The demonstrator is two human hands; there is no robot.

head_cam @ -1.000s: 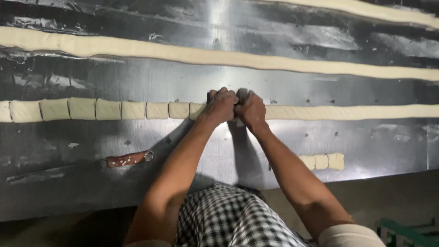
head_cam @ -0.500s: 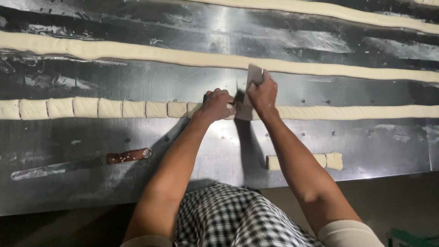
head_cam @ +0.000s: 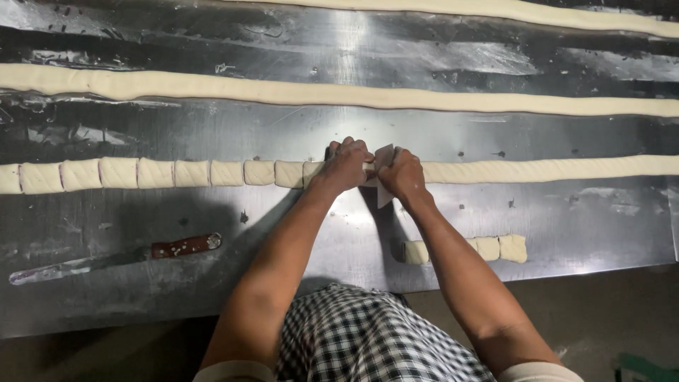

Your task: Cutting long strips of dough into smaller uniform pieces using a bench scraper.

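A long rope of pale dough point(head_cam: 552, 170) runs across the steel table point(head_cam: 438, 64). Its left part lies cut into several square pieces point(head_cam: 155, 172). My right hand point(head_cam: 403, 174) grips a flat metal scraper point(head_cam: 383, 157) pressed down into the rope at the cut end. Just left of the blade, my left hand point(head_cam: 345, 164) rests closed on the dough, fingers curled over the last cut piece.
Two more uncut dough ropes point(head_cam: 353, 95) lie farther back. A knife with a reddish handle point(head_cam: 185, 246) lies at the near left. Three small dough pieces point(head_cam: 498, 247) sit near the table's front edge, right of my right arm.
The scraper was lifted above the rope half a second ago and is now pushed down into it. Both hands sit a little further right along the rope.
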